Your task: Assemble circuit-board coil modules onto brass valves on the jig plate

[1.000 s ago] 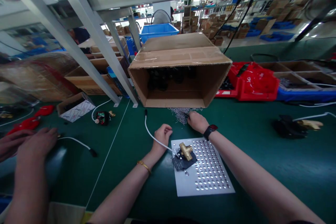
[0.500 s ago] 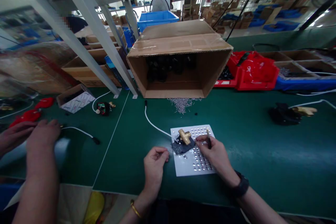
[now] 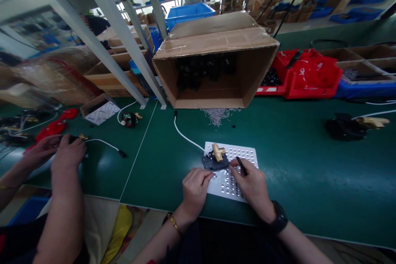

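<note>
A black plastic housing [image 3: 213, 162] with a brass tee fitting [image 3: 218, 152] on top lies on a white sheet [image 3: 216, 189] dotted with rows of small silver discs [image 3: 230, 183]. My left hand [image 3: 195, 193] has its thumb and fingers pinched together at the sheet's left side, beside one silver disc; what they hold, if anything, is too small to tell. My right hand [image 3: 253, 181] grips a slim black pen-like tool [image 3: 241, 166], its fingertips at the housing's right edge. A white cable [image 3: 187, 137] runs from the housing to a black plug.
An open cardboard box [image 3: 210, 101] with black parts stands behind a pile of small pins [image 3: 215, 116]. Red bins [image 3: 312, 78] are at the back right. A black part with brass fitting [image 3: 348, 127] lies right. A co-worker's hands [image 3: 66, 152] work at the left.
My left hand has moved right and up onto the sheet's edge, its fingertips closing near a loose disc. The tool in my right hand is tilted more to the left. The view has shifted slightly.
</note>
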### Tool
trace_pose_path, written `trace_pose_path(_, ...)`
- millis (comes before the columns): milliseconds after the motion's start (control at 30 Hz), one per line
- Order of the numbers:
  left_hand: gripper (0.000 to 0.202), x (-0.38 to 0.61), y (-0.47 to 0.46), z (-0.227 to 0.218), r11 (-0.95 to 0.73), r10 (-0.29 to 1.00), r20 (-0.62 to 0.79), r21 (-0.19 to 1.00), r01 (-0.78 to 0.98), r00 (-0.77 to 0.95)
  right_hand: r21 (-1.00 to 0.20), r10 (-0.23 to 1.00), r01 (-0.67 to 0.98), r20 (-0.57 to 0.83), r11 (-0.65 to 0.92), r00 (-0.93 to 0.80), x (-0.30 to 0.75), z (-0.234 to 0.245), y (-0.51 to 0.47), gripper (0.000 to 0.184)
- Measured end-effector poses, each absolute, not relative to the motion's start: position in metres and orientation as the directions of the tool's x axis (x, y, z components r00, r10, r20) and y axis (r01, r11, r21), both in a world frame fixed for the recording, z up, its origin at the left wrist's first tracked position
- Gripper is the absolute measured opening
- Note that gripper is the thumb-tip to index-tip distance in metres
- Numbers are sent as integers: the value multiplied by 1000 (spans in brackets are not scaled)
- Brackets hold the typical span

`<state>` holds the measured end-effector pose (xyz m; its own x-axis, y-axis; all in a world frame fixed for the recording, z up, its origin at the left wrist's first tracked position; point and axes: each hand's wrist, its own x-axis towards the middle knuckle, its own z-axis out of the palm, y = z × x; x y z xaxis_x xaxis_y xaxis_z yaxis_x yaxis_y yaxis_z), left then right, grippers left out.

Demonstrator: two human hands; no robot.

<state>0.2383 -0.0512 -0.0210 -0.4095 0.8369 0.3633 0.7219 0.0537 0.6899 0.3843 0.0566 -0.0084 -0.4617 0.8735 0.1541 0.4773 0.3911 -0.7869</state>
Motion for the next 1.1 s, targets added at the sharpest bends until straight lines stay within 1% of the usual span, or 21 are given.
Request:
trace_pose_path(200,7,241,-45,-22,34,816,432,627,778,-384,-733,786,404,285,548,-549,386,-22,60,10)
trace_pose_path(367,12,243,-44,-17,82,804,432,601,795,-409,-652,672,347,348,674,-654,391,-33,63,16)
trace_pose_path(467,15,243,-42,-16,111,809,426,566,817,-405,-623,652,340,379,704,-657,395,-36,61,22)
trace_pose_path(600,23,242,-40,-17,159,836,376,531,833,-400,-598,636,352,367,720,-679,404,-36,54,30)
trace_pose_path(667,29,244,-42,-17,213,846,297,573,791,-443,-606,628,338,361,720,-690,408,-32,54,32)
trace_pose_path(700,31,244,-43,-16,244,837,247,630,737,-489,-618,629,331,356,713,-691,409,-28,55,34)
trace_pose_path(733,34,244,-44,-14,271,809,185,726,633,-558,-633,635,330,341,700,-693,409,-24,57,36)
trace_pose_path(800,34,239,-43,-6,261,720,27,915,307,-693,-661,652,356,268,660,-710,407,-13,65,48)
trace_pose_path(833,33,233,-41,0,226,679,-44,962,152,-733,-668,651,378,212,641,-728,404,-7,70,57)
trace_pose_path(867,34,224,-38,8,178,657,-120,984,-1,-745,-670,639,395,156,629,-753,400,-2,75,68)
trace_pose_path(900,34,214,-33,17,135,661,-185,983,-128,-727,-667,618,404,108,626,-779,395,4,80,77)
trace_pose_path(933,35,202,-27,26,108,684,-224,972,-208,-694,-664,587,401,72,631,-806,389,8,85,82)
trace_pose_path(967,36,190,-19,35,74,730,-313,920,-384,-608,-661,552,387,49,642,-832,384,12,89,82)
trace_pose_path(1000,35,180,-10,44,62,759,-334,891,-449,-559,-658,520,371,36,655,-853,379,16,92,78)
trace_pose_path(1033,33,172,-1,52,19,762,-322,878,-478,-561,-653,498,363,26,665,-867,375,18,95,71)
trace_pose_path(1067,30,168,9,60,-53,736,-276,887,-459,-618,-645,491,368,13,670,-871,371,19,96,63)
trace_pose_path(1100,30,169,17,68,-110,701,-196,920,-375,-685,-637,497,380,5,670,-868,370,20,97,56)
